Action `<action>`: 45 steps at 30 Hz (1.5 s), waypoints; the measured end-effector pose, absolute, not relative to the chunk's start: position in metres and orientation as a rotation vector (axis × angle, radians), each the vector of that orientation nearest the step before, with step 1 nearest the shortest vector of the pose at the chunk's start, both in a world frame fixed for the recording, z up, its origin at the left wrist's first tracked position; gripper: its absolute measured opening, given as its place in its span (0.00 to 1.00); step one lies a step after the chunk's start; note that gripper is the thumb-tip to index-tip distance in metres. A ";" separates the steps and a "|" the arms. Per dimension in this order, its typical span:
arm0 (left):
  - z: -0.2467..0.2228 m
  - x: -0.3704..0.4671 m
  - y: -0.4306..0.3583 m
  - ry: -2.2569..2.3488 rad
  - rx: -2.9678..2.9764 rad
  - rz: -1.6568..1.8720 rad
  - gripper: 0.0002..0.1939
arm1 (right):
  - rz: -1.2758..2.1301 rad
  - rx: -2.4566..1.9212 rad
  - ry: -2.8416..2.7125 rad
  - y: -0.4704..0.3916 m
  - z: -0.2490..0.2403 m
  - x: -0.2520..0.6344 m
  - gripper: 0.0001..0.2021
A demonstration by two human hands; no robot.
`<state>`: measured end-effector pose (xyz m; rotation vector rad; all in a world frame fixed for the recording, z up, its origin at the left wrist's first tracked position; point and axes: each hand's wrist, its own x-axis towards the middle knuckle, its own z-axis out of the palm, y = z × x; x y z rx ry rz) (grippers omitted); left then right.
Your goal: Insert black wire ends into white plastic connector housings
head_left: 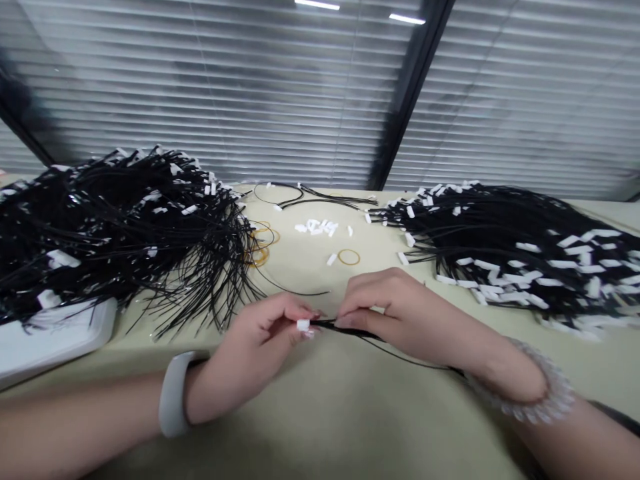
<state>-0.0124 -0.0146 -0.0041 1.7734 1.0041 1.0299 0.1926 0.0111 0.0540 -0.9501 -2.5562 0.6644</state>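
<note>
My left hand [270, 340] pinches a small white plastic connector [303, 325] between thumb and fingers. Black wires [327, 325] run from that connector to my right hand [385, 303], whose thumb and fingers are closed on them. The two hands are a short gap apart over the table. From my right hand the wires trail toward the lower right, under my forearm. Exactly how the wire ends sit in the connector is too small to tell.
A large heap of black wires [125, 233] with white connectors lies on the left, partly over a white tray [60, 340]. Another wire bundle [500, 227] lies on the right. Between them are loose white connectors [320, 227] and a yellow rubber band [349, 257]. Window blinds [280, 100] stand behind.
</note>
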 end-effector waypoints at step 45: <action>-0.007 -0.013 0.001 0.642 0.939 0.819 0.09 | 0.866 -1.097 -1.530 0.017 0.058 0.195 0.05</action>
